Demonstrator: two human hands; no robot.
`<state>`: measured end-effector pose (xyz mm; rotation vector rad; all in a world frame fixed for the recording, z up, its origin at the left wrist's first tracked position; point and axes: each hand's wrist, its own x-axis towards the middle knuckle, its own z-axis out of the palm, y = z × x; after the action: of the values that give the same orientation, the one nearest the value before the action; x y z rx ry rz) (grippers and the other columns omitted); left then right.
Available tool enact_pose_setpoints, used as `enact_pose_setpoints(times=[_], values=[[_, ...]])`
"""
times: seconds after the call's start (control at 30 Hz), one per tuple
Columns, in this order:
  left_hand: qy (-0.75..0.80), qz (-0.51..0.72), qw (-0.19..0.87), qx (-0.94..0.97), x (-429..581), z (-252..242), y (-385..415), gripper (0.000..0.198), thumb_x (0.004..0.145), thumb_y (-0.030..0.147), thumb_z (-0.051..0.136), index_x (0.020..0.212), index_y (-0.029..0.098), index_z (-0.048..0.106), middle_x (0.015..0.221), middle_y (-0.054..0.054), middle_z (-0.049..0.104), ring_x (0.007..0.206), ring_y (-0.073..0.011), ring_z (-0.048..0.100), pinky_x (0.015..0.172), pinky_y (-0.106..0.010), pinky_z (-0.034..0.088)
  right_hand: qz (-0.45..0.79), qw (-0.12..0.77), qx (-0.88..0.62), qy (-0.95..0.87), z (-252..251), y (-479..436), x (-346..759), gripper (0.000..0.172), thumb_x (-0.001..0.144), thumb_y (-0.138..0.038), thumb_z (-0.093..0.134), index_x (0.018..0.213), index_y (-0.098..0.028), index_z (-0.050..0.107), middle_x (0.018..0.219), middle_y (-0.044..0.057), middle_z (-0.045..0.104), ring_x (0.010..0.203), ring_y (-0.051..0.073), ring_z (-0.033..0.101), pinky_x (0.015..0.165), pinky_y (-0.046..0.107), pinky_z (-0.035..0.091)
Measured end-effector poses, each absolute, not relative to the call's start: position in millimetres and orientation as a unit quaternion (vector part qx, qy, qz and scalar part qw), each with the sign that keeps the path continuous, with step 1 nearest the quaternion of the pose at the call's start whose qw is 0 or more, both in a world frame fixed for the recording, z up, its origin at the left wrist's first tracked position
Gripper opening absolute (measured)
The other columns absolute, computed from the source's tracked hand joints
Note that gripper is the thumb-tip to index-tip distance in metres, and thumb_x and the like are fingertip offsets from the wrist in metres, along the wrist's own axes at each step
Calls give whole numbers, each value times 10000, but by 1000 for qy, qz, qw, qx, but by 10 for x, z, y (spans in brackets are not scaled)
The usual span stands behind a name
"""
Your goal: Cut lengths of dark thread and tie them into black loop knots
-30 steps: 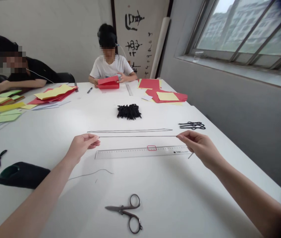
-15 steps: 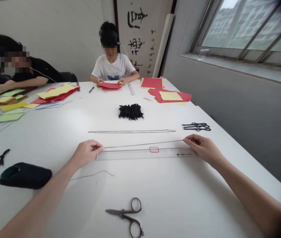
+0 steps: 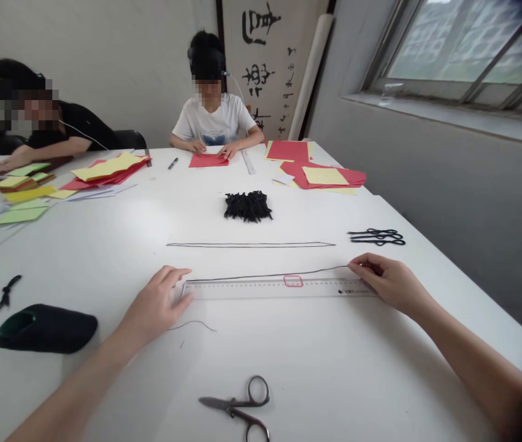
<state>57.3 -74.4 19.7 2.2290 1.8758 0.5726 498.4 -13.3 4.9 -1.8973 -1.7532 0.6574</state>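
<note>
A thin black cord [image 3: 265, 275] lies slack along the far edge of a clear ruler [image 3: 279, 288] on the white table [image 3: 334, 368]. My right hand [image 3: 387, 282] pinches the cord's right end at the ruler's right end. My left hand [image 3: 159, 304] rests flat by the ruler's left end, fingers spread, holding nothing; the cord's left end lies near its fingertips. A second, doubled cord [image 3: 250, 245] lies straight farther back.
Scissors [image 3: 240, 408] lie near me. A loose thread [image 3: 194, 323], a dark pouch [image 3: 44, 328] and a small black clip [image 3: 7, 292] lie left. A black cord bundle [image 3: 248, 205] and black loops [image 3: 377, 237] sit beyond. Two people work with coloured paper [image 3: 104, 170] at the far end.
The cord, held taut above the table a second ago, has been lowered onto the ruler's edge. My left hand has let go of it and opened flat.
</note>
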Motion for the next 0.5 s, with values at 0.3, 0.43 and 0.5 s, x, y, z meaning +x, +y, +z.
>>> enact_pose_setpoints(times=[0.3,0.43,0.5], values=[[610,172,122,764,572,164,-684,302,829,476,545,988,219,561,970,-41,550,884,-197,563,771,-331,492,239,226,-689,-646,43,-130,5009,389,776,-573,501,837,-209,621,580,6,534,511,131,425,480,254,337],[603,171,148,765,524,151,-637,306,828,483,545,982,218,554,950,-40,545,870,-196,555,749,-329,491,255,225,-688,-641,49,-131,5030,403,762,-590,519,839,-207,621,594,10,553,515,132,440,483,254,340],[597,172,156,768,515,166,-623,306,828,485,546,977,218,557,961,-42,546,871,-195,555,747,-328,492,262,224,-691,-635,63,-133,5048,405,761,-593,526,841,-206,620,585,7,545,501,127,429,479,253,336]])
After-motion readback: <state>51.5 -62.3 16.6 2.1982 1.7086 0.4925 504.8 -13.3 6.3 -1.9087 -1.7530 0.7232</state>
